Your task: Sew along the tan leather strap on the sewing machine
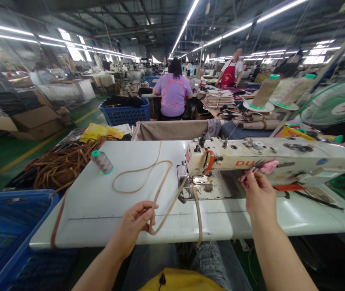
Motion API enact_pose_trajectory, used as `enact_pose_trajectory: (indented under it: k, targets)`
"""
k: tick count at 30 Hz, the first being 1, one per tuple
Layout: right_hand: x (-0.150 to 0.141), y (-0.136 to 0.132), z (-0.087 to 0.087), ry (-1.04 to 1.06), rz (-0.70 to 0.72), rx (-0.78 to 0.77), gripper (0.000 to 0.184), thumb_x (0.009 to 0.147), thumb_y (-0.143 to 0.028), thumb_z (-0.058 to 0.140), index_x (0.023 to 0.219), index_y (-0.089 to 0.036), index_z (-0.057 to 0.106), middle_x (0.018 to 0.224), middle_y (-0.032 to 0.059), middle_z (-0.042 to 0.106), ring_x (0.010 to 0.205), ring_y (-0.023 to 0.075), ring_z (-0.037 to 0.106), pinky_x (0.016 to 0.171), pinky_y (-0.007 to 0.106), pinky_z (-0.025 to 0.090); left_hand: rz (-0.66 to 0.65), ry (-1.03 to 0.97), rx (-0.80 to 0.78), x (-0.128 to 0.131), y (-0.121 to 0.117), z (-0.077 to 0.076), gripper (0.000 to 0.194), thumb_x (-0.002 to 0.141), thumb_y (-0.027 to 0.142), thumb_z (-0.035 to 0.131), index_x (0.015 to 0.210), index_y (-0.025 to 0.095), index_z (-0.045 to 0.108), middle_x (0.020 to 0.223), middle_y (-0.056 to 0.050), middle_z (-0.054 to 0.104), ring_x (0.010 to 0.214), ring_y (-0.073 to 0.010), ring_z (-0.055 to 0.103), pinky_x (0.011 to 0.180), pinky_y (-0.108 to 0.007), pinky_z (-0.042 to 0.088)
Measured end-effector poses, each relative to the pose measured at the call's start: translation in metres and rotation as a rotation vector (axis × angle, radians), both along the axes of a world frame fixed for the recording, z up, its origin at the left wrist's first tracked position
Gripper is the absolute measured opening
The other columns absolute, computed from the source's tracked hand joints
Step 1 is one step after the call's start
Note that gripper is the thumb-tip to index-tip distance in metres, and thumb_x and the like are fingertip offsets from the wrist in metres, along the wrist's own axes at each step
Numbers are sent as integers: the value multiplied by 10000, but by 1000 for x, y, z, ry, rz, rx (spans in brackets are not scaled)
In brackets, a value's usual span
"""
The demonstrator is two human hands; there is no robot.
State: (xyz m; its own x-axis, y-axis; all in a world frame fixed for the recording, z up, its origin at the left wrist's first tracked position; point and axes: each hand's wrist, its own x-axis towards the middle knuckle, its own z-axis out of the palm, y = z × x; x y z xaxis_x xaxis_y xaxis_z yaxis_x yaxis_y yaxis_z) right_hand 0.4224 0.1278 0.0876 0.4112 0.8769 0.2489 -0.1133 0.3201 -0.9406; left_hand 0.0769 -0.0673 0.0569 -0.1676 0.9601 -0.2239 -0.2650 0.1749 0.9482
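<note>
My left hand (140, 218) has its fingers closed on a narrow tan strap (161, 189) near the table's front edge. From there, the strap loops across the white tabletop and runs to the needle area of the sewing machine (269, 155). Another length of it hangs from the needle area over the front edge. My right hand (259, 190) is raised before the machine arm, pinching a small, slim pinkish object (248, 173) whose kind is unclear. Just behind those fingers, a pink piece (269, 166) shows against the machine.
A grey thread cone (102, 161) stands on the table's left side. Brown straps (66, 165) are heaped beyond the left edge, above a blue crate (17, 198). A fan (339, 101) and large thread cones (263, 92) stand at right. Co-workers (174, 95) are farther back.
</note>
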Motion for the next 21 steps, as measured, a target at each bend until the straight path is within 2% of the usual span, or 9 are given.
enact_pose_trajectory:
  k: [3,7,10,13,16,21]
  targets:
    - [-8,-12,-5,0,3,-17,552,663,-663,931,869,-208,695,760,-44,628,682,106,564,670,244,483,-26,-5,-26,2,-2,4,491,821,555,864,1110,172,759,733,-5,628,675,-142,579,567,-242,545]
    - [-30,-52,-23,-47,112,-122,546,682,-692,914,820,-215,687,711,-35,602,666,126,542,643,254,478,-73,-26,-42,5,-4,5,502,785,516,898,1122,171,754,720,5,624,636,-124,562,534,-227,525]
    - [-51,-88,-33,-52,353,-278,548,744,-723,860,898,-227,687,811,14,668,763,195,636,727,331,550,-101,-39,-52,7,-4,1,544,742,503,924,1151,186,756,776,-2,620,694,-154,607,537,-249,559]
    - [-72,-113,-32,-166,616,-365,505,889,-726,716,986,-231,680,735,-7,598,678,178,558,642,305,478,-111,-35,-41,8,-4,-4,558,734,468,932,1197,212,754,832,-1,611,725,-163,625,555,-274,592]
    - [-89,-122,-24,-382,811,-350,560,916,-791,609,910,-233,649,682,-35,483,651,165,453,604,289,380,-123,-37,-42,7,-4,-6,563,747,455,926,1231,232,747,836,3,608,723,-157,619,568,-282,604]
    - [-111,-119,-18,-598,985,-334,591,919,-806,545,774,-232,552,715,-37,439,710,168,431,650,294,338,-144,-45,-59,8,-7,1,597,740,471,935,1261,252,741,855,11,580,748,-159,617,598,-302,621]
